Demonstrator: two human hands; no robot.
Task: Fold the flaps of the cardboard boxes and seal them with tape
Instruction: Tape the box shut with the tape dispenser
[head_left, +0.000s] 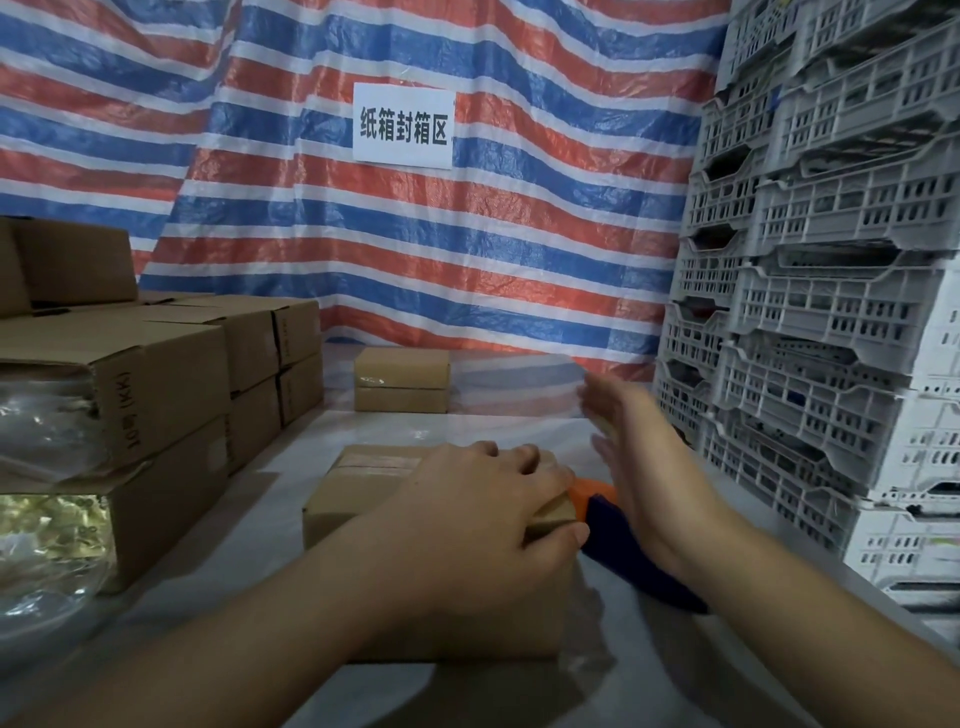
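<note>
Now: small box (358, 499) centre of table (270, 525), taped on top. L hand (483, 512) curled over box's right top edge, thumb on side, gripping. R hand (639, 457) blurred, fingers straight, holding nothing, just right of box, above orange-blue tape dispenser (613, 512). Box stacks (171, 374) at left, grey crates (810, 291) at right.

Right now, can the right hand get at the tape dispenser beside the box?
Probably yes: the right hand is open, just above the tape dispenser, nothing between them.
</note>
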